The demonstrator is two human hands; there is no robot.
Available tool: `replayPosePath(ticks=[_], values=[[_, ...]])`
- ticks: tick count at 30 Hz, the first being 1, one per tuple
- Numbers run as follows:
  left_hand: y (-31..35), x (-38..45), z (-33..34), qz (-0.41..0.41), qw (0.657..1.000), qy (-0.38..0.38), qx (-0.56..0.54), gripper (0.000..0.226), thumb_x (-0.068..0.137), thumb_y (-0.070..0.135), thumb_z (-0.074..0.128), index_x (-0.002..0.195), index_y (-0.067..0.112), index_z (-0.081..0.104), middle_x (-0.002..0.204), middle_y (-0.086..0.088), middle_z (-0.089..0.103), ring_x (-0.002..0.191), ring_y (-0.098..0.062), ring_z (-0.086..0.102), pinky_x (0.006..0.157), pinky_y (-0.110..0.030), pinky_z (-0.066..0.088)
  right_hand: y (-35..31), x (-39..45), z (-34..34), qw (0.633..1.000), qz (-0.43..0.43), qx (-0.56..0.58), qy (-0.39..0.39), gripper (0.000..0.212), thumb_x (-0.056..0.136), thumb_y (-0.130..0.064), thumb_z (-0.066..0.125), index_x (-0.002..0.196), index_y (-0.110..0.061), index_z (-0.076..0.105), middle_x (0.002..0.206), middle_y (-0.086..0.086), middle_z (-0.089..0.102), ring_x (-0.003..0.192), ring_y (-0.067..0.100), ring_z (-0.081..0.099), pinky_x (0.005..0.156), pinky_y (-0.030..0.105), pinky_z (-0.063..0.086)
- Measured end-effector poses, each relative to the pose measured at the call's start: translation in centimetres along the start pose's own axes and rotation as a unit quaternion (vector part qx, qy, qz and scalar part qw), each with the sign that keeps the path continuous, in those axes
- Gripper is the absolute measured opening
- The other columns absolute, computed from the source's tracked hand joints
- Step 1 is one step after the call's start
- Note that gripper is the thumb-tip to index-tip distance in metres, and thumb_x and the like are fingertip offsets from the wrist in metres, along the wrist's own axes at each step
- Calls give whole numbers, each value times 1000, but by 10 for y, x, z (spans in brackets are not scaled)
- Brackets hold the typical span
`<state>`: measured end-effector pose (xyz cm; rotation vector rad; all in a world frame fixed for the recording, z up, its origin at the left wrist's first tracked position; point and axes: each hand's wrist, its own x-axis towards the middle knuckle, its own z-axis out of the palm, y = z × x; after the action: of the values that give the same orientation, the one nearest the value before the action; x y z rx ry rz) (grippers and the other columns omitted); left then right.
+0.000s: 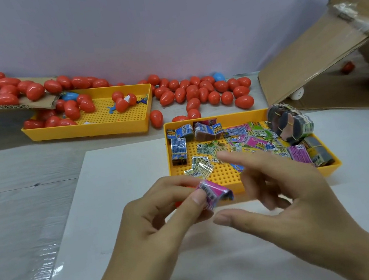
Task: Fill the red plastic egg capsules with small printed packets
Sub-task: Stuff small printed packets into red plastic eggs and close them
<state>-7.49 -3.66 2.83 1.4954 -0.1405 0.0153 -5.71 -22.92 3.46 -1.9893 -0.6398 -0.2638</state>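
Packet, pink, folded: we pinch it in our left hand at the nearer yellow tray's front edge; right hand spread beside.

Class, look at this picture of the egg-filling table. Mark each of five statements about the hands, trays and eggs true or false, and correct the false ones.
1. The left hand pinches a folded pink packet. True.
2. The right hand grips a red egg. False: its fingers are spread and hold nothing.
3. The near yellow tray holds printed packets. True.
4. Every egg on the table is red. False: a blue egg lies among the loose red eggs by the wall.
5. The far yellow tray holds only packets. False: it holds red eggs, and cardboard overhangs its left end.
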Motion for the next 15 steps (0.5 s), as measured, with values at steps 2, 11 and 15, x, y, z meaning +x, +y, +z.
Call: replayPosePath(ticks=[2, 11, 15], values=[[2, 2, -1, -39, 997, 0, -61, 35, 69, 36, 71, 81, 4, 80, 105, -10, 71, 100, -29, 71, 79, -33, 60, -1, 2, -3, 999, -28, -20, -8, 65, 73, -42, 81, 132, -32, 58, 96, -9, 60, 77, 14, 58, 53, 20, 42], [7, 2, 0, -90, 992, -46, -69, 25, 80, 24, 64, 89, 6, 80, 105, -10, 71, 97, -26, 70, 76, -33, 60, -3, 3, -1, 988, 59, 142, 1, 44, 74, -35, 78, 117, -40, 68, 106, -9, 72, 82, 15, 74, 68, 30, 59], [7, 1, 2, -104, 992, -40, -63, 26, 77, 22, 65, 80, 0, 78, 105, -13, 70, 93, -32, 70, 72, -32, 59, -4, 4, -1, 983, 71, 168, 8, 39, 75, -33, 77, 112, -40, 71, 97, -6, 72, 68, 21, 74, 60, 21, 55]])
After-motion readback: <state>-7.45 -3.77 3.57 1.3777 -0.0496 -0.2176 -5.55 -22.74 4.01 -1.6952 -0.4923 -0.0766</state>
